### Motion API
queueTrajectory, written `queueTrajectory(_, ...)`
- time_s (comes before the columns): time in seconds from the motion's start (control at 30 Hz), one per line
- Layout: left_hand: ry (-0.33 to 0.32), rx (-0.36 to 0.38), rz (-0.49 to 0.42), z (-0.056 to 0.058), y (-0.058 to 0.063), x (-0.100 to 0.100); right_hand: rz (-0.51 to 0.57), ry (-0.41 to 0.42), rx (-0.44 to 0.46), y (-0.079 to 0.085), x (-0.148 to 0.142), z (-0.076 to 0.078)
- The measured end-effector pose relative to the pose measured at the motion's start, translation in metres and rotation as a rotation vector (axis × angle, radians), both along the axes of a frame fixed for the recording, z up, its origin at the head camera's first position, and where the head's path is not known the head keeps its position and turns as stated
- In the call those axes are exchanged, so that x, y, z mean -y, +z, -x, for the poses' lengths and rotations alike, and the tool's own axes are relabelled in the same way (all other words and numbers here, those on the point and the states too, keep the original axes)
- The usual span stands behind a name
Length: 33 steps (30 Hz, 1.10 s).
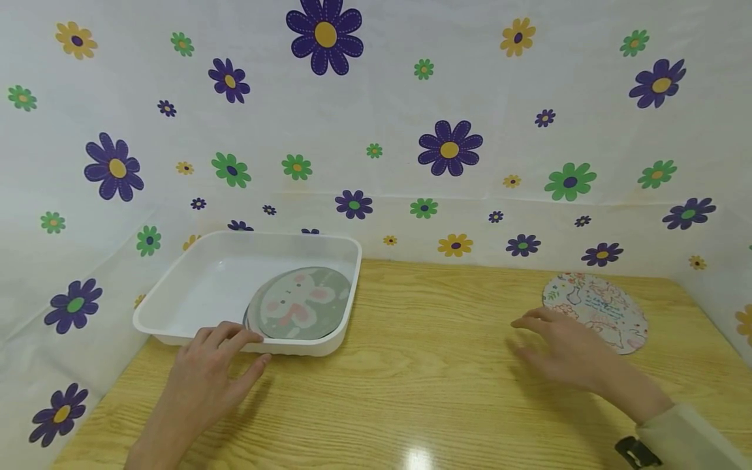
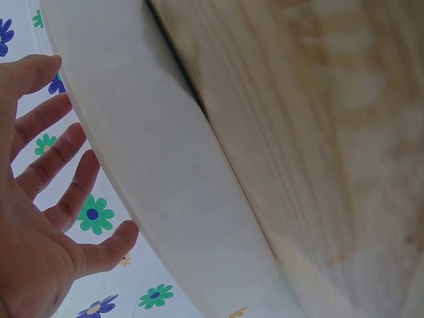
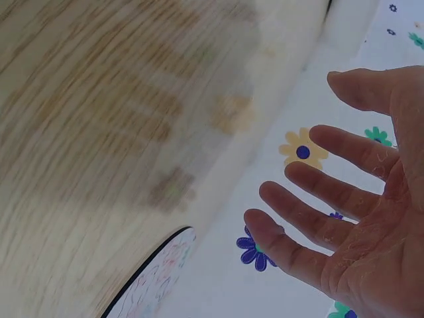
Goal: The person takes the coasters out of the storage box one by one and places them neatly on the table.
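Observation:
My left hand (image 1: 205, 375) rests its fingertips on the near rim of a white plastic tray (image 1: 205, 281), thumb held apart from the fingers. In the left wrist view, the fingertips (image 2: 88, 159) meet the tray's edge. Inside the tray, at its right end, lies a round grey-green mat (image 1: 329, 320) with a white rabbit; the edge of another round piece shows beneath it. My right hand (image 1: 566, 352) hovers over the table with fingers spread and nothing held. Just beyond it lies a round white mat (image 1: 611, 313) with coloured drawings and lettering, partly covered by the hand in the head view.
The wood-grain table (image 1: 411, 365) spans the front, with the tray at left and the patterned mat at right. A white cloth backdrop (image 1: 388, 98) printed with flowers rises behind the table and along both sides.

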State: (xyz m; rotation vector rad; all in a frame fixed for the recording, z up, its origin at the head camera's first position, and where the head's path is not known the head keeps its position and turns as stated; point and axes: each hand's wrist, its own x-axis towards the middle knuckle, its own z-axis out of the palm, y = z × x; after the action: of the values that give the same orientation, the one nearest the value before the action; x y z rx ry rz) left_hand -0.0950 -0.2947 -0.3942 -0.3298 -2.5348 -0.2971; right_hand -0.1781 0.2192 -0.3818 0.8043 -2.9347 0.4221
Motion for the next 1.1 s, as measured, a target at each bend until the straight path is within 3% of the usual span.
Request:
queueTrajectory(0.33,0.001,-0.002,0.005,0.000,0.001,0.001,-0.005,0.043,-0.045,0.000,0.015,-0.001)
queueTrajectory(0.67,0.004,0.006,0.005,0.000,0.000,0.001,-0.021,0.061,0.002,0.004,0.029,-0.001)
queueTrajectory(1.1,0.004,0.002,0.010,0.000,0.000,0.001,-0.032,0.125,-0.007,0.003,0.045,0.005)
